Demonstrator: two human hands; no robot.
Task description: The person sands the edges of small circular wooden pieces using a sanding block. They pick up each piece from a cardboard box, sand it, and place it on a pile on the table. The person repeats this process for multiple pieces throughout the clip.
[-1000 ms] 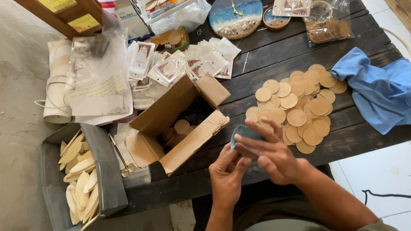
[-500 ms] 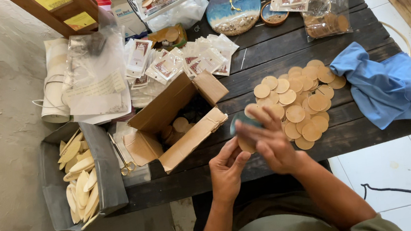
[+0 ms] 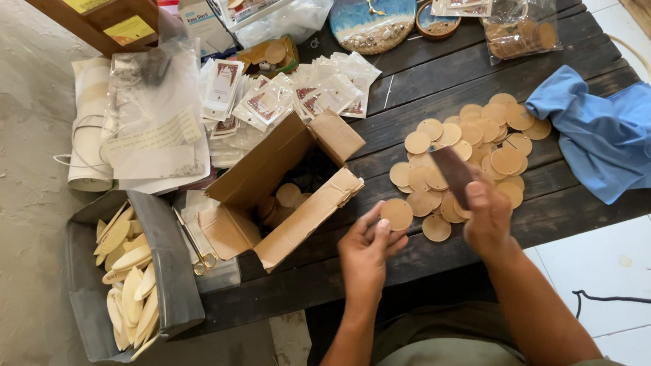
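Near the lower middle of the frame, the left hand (image 3: 367,251) pinches a single round wooden disc (image 3: 397,214) between thumb and fingers (image 3: 380,231), holding it flat just above the front edge of the dark plank surface (image 3: 440,65). The right hand (image 3: 488,217), a little to the right, is closed around a dark flat sanding block (image 3: 452,174) that tilts upward out of its grip; the block is blurred, and it stands apart from the disc at this instant, not touching it. Right behind both hands, in the centre right of the frame, lies a loose pile of similar discs (image 3: 472,156), overlapping one another on the surface, and it looks large. To the left of the hands an open cardboard box (image 3: 286,190) holds only a few discs at its bottom, as far as can be seen. Judging by that, just a small share of the discs has passed through the hands and most are left to do, though which heap is finished cannot be told for sure from the surfaces. A crumpled blue cloth (image 3: 612,131) lies at the right edge. At the lower left a grey bin (image 3: 161,258) holds pale oval wooden pieces, untouched by either hand, and small clear packets (image 3: 288,97) are spread across the upper middle.
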